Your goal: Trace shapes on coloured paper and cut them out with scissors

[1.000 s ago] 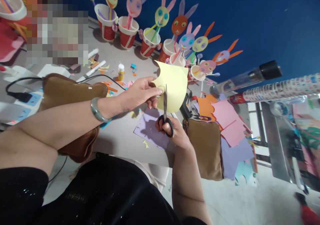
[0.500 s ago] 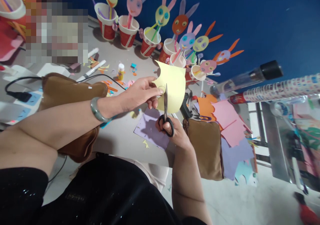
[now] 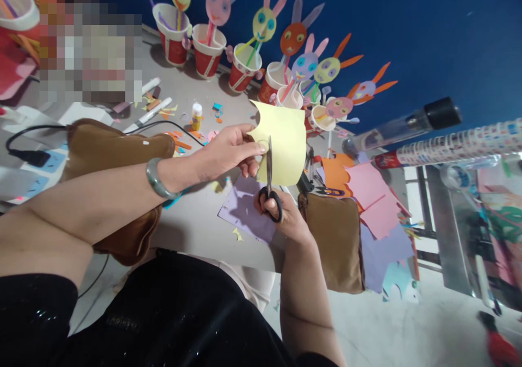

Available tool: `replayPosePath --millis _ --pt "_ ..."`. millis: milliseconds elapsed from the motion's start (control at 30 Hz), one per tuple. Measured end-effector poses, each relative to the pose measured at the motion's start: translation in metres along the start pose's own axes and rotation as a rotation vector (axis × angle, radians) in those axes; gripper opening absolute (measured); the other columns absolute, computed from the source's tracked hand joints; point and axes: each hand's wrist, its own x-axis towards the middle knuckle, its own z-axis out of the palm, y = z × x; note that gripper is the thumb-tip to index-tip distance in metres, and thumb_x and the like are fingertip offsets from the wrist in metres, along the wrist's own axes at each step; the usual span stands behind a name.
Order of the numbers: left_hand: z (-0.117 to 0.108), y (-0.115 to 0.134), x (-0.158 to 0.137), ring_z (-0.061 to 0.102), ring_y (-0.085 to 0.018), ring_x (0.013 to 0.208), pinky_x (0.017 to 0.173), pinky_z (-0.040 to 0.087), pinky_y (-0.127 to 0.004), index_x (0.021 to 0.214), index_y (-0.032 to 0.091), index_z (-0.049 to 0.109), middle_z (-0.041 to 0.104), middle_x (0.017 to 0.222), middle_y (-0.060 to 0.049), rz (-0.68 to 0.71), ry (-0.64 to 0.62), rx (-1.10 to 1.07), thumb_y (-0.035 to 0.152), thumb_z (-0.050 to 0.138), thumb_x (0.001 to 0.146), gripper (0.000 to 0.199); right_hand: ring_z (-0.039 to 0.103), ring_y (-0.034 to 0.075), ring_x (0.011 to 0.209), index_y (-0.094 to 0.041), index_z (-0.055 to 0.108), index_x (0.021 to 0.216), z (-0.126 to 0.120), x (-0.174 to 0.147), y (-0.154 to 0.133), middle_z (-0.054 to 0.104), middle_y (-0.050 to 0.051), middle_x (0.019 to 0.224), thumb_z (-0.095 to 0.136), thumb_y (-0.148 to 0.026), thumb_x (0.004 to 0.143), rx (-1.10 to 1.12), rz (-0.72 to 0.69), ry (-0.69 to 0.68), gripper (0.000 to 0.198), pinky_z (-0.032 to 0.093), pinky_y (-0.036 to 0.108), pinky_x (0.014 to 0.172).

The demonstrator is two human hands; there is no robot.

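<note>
My left hand point(image 3: 234, 152) pinches a sheet of yellow paper point(image 3: 287, 144) by its left side, between thumb and fingers. A small round outline shows on the paper beside the thumb. Below it, my right hand point(image 3: 283, 212) has its fingers through the black handles of a pair of scissors point(image 3: 269, 174). The blades point away from me and lie at the paper, close to the left thumb. A sheet of purple paper point(image 3: 248, 209) lies on the table under both hands, and a yellow scrap point(image 3: 237, 235) rests near it.
Red paper cups point(image 3: 207, 57) with paper rabbit faces on straws line the back by the blue wall. A glue stick point(image 3: 197, 116), markers point(image 3: 149, 114) and paper scraps lie left. Brown cushions point(image 3: 334, 242) flank me. Pink paper point(image 3: 369, 187) and a clear tube point(image 3: 399, 125) are right.
The yellow paper has spread slightly to the right, and the gap between its lower left strip and the rest looks wider at the blades. Both hands have stayed almost in place.
</note>
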Motion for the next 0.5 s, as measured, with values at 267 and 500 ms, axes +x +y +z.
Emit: replayPosePath --millis 267,500 --pt "0.0041 0.0071 -0.0019 0.062 -0.007 0.044 0.045 0.047 -0.018 0.109 0.013 0.049 0.060 0.057 0.009 -0.074 0.043 -0.065 0.009 0.061 0.094 0.020 0.044 0.012 0.060 -0.020 0.051 0.067 0.0000 0.0001 0.0005 0.053 -0.001 0.064 0.055 -0.082 0.086 -0.018 -0.001 0.006 0.065 0.033 0.028 0.058" --pt "0.0034 0.0040 -0.0016 0.066 -0.010 0.049 0.050 0.051 -0.020 0.129 0.008 0.048 0.063 0.062 0.007 -0.056 0.078 -0.073 0.009 0.063 0.093 0.039 0.043 0.013 0.060 -0.021 0.050 0.065 -0.0013 -0.0003 0.0002 0.051 -0.001 0.062 0.059 -0.084 0.081 -0.005 0.031 0.024 0.066 0.033 0.029 0.057"
